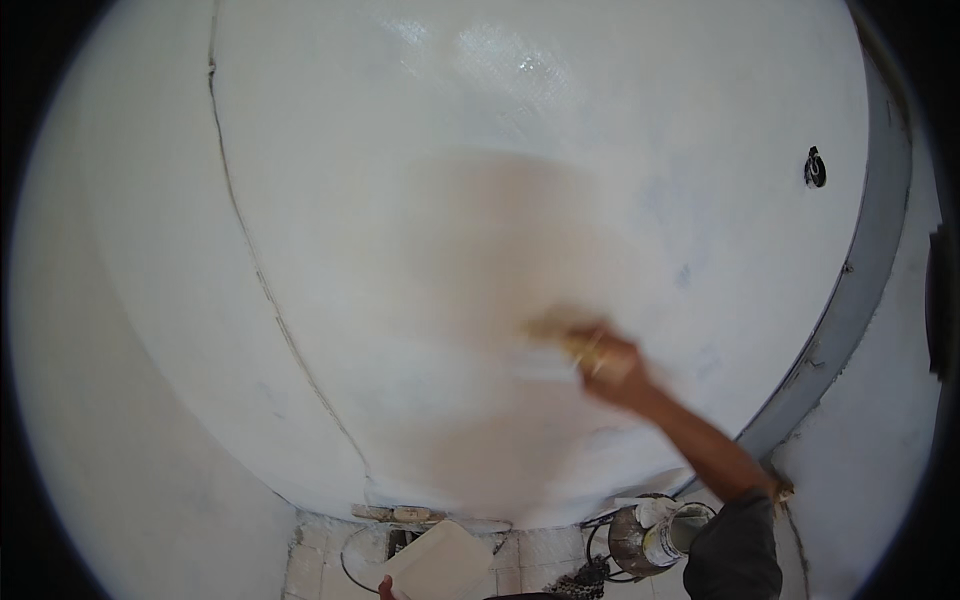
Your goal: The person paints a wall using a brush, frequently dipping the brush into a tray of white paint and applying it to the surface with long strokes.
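In the head view, my right hand (611, 364) is raised in front of a white wall (360, 247), closed around a brush (559, 326) whose bristle end points left. Motion blur hides the brush's exact shape and whether it touches the wall. Low in the picture, my left hand (386, 587) shows only as a fingertip at the edge of a pale rectangular tray (442, 564), which it holds. Shiny, wet-looking patches (517, 64) show higher on the wall.
A paint-smeared can (664, 544) stands beside a brown rounded container (628, 534) at the wall's foot. Cables lie on the tiled floor (525, 551). A grey frame (855, 300) curves along the right. A dark opening (814, 169) with a wire sits in the wall; a crack runs down the left.
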Demonstrator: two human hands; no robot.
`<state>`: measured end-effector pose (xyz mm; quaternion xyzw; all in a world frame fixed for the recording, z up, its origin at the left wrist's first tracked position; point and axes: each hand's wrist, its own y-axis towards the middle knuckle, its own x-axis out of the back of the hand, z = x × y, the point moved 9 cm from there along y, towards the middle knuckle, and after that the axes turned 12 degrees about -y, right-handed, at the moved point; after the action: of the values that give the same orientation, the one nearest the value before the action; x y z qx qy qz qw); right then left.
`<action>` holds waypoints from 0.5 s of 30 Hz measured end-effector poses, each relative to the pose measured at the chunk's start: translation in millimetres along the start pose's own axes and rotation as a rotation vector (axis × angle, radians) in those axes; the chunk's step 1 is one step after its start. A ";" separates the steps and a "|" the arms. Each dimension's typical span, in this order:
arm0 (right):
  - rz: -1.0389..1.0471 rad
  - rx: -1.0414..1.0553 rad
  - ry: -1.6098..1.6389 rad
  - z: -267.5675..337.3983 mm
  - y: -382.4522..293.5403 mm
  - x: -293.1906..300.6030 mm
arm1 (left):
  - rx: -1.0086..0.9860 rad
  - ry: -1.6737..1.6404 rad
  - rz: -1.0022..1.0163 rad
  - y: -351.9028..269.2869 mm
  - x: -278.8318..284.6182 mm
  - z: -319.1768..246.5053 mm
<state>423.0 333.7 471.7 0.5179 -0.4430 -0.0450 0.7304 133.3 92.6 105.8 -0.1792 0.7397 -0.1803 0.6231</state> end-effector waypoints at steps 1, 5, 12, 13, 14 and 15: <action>-0.109 -0.091 -0.211 -18.6 20.3 38.5 | 0.006 -0.013 -0.013 2.2 6.6 0.5; -0.845 -0.012 -0.312 -10.2 83.8 204.8 | 0.020 0.055 0.023 -5.7 -0.8 9.9; -0.304 0.111 -0.448 -9.7 -12.8 34.1 | 0.000 0.005 0.062 0.7 -10.0 23.9; -0.257 0.306 -0.523 23.7 -40.3 -2.5 | 0.000 -0.043 0.101 -0.7 -23.5 26.4; -0.148 0.477 -0.473 50.0 -69.8 -28.5 | -0.057 -0.050 0.136 -6.8 -36.5 27.0; -0.092 0.444 -0.440 67.2 -81.4 -53.6 | -0.083 -0.011 0.141 -6.5 -23.7 20.7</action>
<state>376.0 276.3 379.4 0.6620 -0.5655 -0.0912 0.4834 157.8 97.7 126.0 -0.1531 0.7538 -0.1040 0.6305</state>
